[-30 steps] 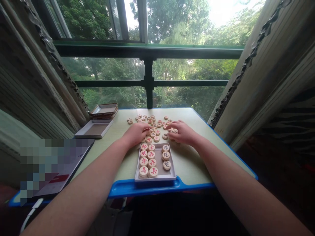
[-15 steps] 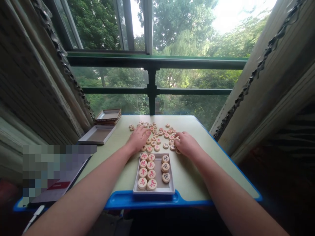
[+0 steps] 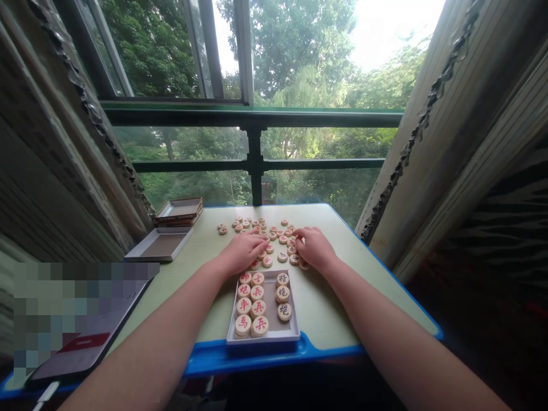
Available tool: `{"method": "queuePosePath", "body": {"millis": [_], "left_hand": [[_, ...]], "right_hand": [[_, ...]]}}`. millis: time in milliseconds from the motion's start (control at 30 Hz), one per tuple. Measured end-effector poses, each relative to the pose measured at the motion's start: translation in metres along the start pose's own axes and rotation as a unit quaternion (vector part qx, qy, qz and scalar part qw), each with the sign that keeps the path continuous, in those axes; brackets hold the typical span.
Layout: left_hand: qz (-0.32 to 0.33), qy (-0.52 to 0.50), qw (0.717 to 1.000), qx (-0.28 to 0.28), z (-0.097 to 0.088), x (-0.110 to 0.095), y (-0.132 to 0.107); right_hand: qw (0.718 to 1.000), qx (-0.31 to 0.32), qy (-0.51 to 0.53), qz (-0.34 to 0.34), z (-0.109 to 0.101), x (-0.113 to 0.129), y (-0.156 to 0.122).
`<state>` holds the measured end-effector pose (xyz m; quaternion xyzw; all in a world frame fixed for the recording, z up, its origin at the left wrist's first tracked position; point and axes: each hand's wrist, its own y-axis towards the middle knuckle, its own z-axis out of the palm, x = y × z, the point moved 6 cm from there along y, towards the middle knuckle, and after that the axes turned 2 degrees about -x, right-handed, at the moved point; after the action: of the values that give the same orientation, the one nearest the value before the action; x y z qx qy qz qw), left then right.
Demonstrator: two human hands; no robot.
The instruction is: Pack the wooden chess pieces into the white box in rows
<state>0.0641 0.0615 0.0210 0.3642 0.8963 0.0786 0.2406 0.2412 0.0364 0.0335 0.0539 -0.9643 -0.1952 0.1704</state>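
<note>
Round wooden xiangqi pieces with red or black characters [image 3: 282, 257] lie loosely spread over the table. My left hand [image 3: 245, 251] is palm down above the near left part of the spread, fingers stretched to the right and covering some pieces. At the right side of the spread is my right hand [image 3: 315, 246], its fingers bent but apart, fingertips at the pieces; whether they touch one is hard to see. Nearer to me lies a shallow white box [image 3: 274, 331]. Two columns of red pieces [image 3: 257, 309] fill its left side, and three black spots [image 3: 283, 311] line its right side.
Another shallow box [image 3: 165, 244] lies at the far left, with stacked brown-edged trays [image 3: 178, 210] behind it. A flat device [image 3: 85, 342], partly pixelated, rests at the left edge. The pale table [image 3: 363, 308] has a blue rim and stands against a window with curtains.
My left hand has slid right and slightly nearer across the pieces. My right hand has shifted a little left and farther away. The whole view has turned slightly.
</note>
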Motion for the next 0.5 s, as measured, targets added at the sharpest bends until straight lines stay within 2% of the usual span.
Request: {"method": "queuePosePath", "body": {"millis": [67,167,267,333,500], "left_hand": [[0.007,0.007,1.000,-0.010,0.000,-0.001,0.002],[-0.007,0.005,1.000,-0.029,-0.002,0.000,0.004],[-0.066,-0.008,0.990,-0.124,-0.014,0.011,0.003],[-0.087,-0.023,0.982,-0.167,-0.019,0.018,0.001],[-0.063,-0.066,0.983,-0.157,-0.022,0.015,-0.002]], "right_hand": [[1.000,-0.014,0.013,-0.022,-0.001,0.005,0.000],[0.992,0.009,0.035,-0.124,0.004,0.027,-0.004],[0.978,0.040,0.052,-0.199,0.009,0.047,-0.007],[0.974,0.049,0.062,-0.211,0.011,0.052,-0.006],[0.977,0.050,0.063,-0.197,0.016,0.048,-0.003]]}}
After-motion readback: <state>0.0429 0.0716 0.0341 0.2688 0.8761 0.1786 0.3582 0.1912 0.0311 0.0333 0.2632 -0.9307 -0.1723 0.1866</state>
